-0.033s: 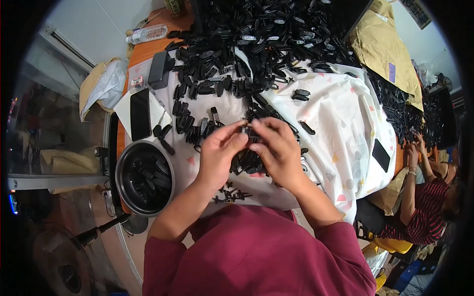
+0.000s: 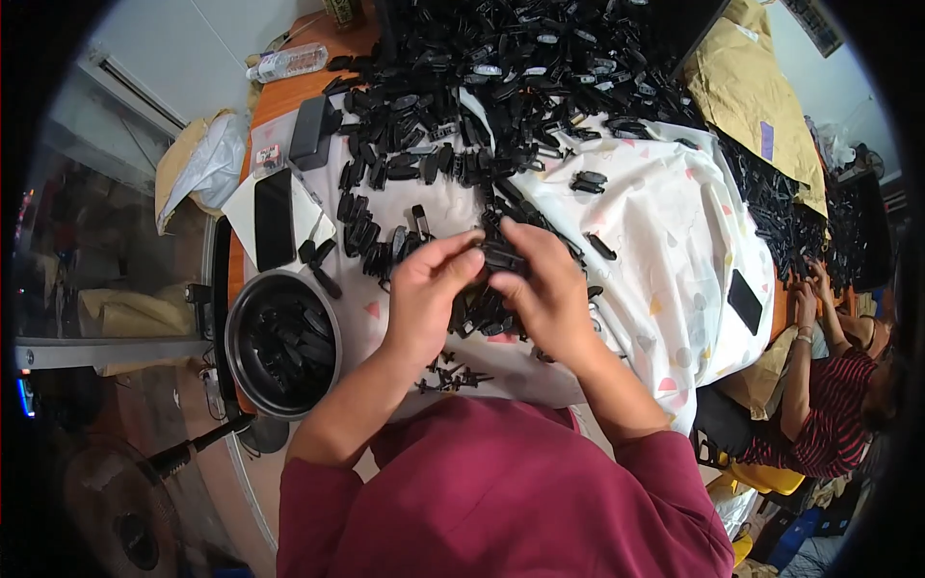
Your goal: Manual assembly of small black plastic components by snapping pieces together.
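Note:
Above the middle of the cloth-covered table, a small black oblong plastic piece (image 2: 502, 256) is held between my two hands. My left hand (image 2: 432, 279) pinches its left end with thumb and forefinger. Around its right side curl the thumb and fingers of my right hand (image 2: 547, 287). What kind of piece it is, I cannot make out. Just below it lies a small heap of similar black pieces (image 2: 482, 316), partly covered by my hands. Closer to me are several small dark thin parts (image 2: 453, 376). Rows of black pieces (image 2: 358, 229) lie left of my hands.
A large pile of black pieces (image 2: 520, 77) covers the far side. At left stand a round metal bowl (image 2: 332, 361) of black parts and a phone (image 2: 274, 222). Another phone (image 2: 744, 302) lies right on the patterned cloth (image 2: 665, 260). A co-worker (image 2: 819, 414) handles parts at far right.
My right fingers, blurred before, have closed round the black piece, which now shows more plainly between my hands. Both forearms stay nearly in place.

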Tool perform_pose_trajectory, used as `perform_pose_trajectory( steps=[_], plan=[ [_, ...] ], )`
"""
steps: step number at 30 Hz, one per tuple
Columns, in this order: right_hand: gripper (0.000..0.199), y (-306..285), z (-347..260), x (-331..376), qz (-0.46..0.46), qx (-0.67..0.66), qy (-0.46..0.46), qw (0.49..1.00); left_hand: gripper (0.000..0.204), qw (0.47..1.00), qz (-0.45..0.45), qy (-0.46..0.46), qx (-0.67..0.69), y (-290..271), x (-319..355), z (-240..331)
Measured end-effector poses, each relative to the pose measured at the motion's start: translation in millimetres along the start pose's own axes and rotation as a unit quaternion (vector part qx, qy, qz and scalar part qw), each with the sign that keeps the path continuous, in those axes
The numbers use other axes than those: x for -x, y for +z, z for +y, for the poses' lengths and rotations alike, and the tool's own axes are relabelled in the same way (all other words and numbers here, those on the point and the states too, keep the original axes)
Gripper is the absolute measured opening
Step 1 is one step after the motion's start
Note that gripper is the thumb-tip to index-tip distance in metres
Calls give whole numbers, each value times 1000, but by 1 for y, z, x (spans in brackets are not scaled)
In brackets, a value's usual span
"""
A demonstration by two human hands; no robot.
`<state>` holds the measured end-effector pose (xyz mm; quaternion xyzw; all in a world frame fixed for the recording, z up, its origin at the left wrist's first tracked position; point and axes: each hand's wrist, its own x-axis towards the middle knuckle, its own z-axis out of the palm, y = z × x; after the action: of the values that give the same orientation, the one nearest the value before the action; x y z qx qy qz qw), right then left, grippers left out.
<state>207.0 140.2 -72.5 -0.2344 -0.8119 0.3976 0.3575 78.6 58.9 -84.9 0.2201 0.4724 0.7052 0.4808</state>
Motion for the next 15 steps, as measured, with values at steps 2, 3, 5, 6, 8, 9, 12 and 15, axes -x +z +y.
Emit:
perform_pose_trajectory(
  steps=[2,3,5,6,8,9,12,15],
  plan=[
    [39,-3,-13,-6,-58,-186,212,958,26,1000,-11,22,-12,3,-5,12],
    [37,-2,-16,-9,-57,-227,225,946,25,999,-28,20,14,1,-6,15],
    [32,-5,-9,-15,-85,-199,168,962,24,997,-26,65,-13,1,-9,16],
    [30,-7,-10,-19,-101,-232,211,944,24,994,-26,87,-60,3,-8,18],
    [25,-6,-5,-20,-119,-228,234,938,25,987,-30,106,-120,1,-7,19],
    [25,-4,-2,-21,-117,-228,234,938,25,987,-31,106,-120,-3,-11,17],
    [26,-2,12,-23,-150,-162,169,961,23,999,-11,40,32,-11,-20,4],
    [28,-1,26,-12,-115,-2,99,988,22,993,27,-14,-112,-34,-35,-8]
  ],
)
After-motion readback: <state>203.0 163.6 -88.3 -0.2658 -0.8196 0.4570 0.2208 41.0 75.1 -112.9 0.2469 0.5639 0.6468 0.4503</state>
